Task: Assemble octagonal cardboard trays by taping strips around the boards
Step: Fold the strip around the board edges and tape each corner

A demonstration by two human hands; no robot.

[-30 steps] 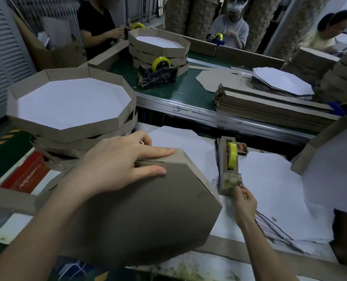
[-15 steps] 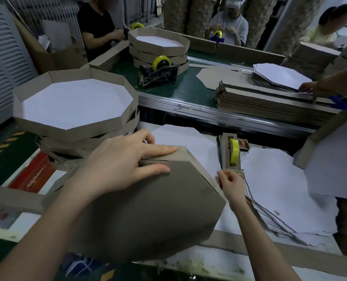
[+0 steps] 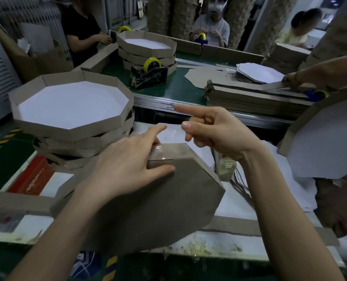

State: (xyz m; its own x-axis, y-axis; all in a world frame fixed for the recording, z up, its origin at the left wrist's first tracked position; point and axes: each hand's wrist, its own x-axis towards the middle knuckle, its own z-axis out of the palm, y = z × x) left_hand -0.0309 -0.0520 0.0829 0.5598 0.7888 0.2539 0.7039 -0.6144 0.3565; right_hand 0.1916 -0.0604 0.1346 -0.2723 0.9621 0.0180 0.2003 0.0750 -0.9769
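An upside-down octagonal cardboard tray [image 3: 158, 209] lies tilted in front of me, brown base up. My left hand [image 3: 128, 165] grips its far rim, thumb on the base and fingers over the strip's seam. My right hand [image 3: 215, 130] hovers just above that rim and pinches a piece of clear tape [image 3: 173, 133]. The tape runs down onto the strip by my left fingers. The tape dispenser [image 3: 226, 168] is mostly hidden behind my right wrist.
A stack of finished trays [image 3: 42, 126] stands at the left. Across the green belt [image 3: 180, 88] are a black dispenser [image 3: 149, 75], piled strips [image 3: 249, 98] and white boards [image 3: 259, 74]. Another person's hand [image 3: 294, 78] reaches in; a further tray [image 3: 326, 138] leans at the right.
My right hand left the dispenser and came up and left to the tray's rim with a piece of tape. My left hand stayed on the tray.
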